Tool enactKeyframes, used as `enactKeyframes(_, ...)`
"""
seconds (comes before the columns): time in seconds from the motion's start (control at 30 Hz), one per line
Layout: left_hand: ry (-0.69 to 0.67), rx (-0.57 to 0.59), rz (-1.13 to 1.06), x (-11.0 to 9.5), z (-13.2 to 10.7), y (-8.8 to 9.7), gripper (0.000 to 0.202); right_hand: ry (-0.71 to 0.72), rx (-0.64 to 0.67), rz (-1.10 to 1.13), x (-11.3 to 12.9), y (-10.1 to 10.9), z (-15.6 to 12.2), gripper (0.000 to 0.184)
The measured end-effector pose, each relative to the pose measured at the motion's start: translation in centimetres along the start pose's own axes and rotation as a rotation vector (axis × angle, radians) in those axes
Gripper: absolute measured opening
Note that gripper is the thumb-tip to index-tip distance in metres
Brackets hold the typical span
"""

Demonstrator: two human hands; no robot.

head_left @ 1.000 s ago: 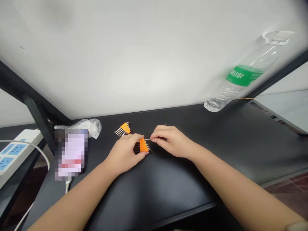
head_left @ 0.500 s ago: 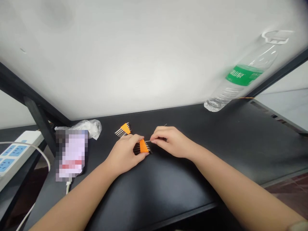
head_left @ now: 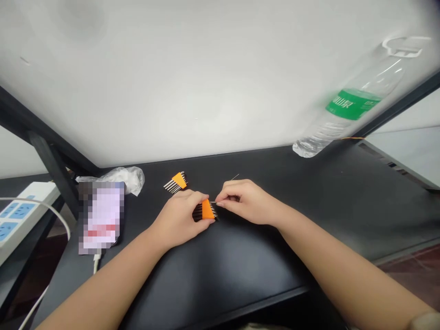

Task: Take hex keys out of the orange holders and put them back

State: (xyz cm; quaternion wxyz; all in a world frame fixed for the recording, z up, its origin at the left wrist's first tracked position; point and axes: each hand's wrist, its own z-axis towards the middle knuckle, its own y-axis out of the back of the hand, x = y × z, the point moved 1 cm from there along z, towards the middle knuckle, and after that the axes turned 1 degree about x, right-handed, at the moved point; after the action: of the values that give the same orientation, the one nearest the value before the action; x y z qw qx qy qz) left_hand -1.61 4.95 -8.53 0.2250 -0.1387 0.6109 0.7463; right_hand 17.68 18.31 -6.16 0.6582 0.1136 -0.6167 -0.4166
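Observation:
My left hand (head_left: 178,217) is closed around an orange hex key holder (head_left: 207,209), its thumb and forefinger pinching the block from both sides. Several dark metal keys stick out of this holder, partly hidden by the hand. My right hand (head_left: 245,201) pinches a thin metal hex key (head_left: 212,202) at the holder's upper right edge; most of it is hidden by the fingers. A thin metal end shows above that hand. Beyond my left hand, a second orange holder (head_left: 179,180) with several silver keys lies on the black tabletop (head_left: 220,266).
A phone (head_left: 103,215) with a blurred screen and white cable (head_left: 97,259) lies at left, beside a crumpled clear plastic bag (head_left: 129,179). A white power strip (head_left: 25,206) is further left. A green-labelled plastic bottle (head_left: 352,104) leans against the white wall (head_left: 206,82) at right.
The view has shifted slightly. Both hands keep their grips; my right fingers are close to the holder's edge, and the visible piece of key between them looks slightly shorter.

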Motion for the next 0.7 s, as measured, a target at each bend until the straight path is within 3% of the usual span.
enactKeyframes(0.3, -0.014, 0.013, -0.035, -0.1, 0.1, 0.1, 0.036, -0.261, 0.021, 0.455, -0.9, -1.7, 0.4, 0.012)
enactKeyframes(0.5, 0.018, -0.133, -0.108, 0.5, -0.1, -0.2, 0.046, -0.203, -0.058, 0.83, -1.5, -0.9, 0.4, 0.025)
enactKeyframes(0.7, -0.028, -0.164, -0.106, 0.5, -0.2, -0.3, 0.045, -0.201, -0.032, 0.852, -2.3, -1.3, 0.5, 0.022)
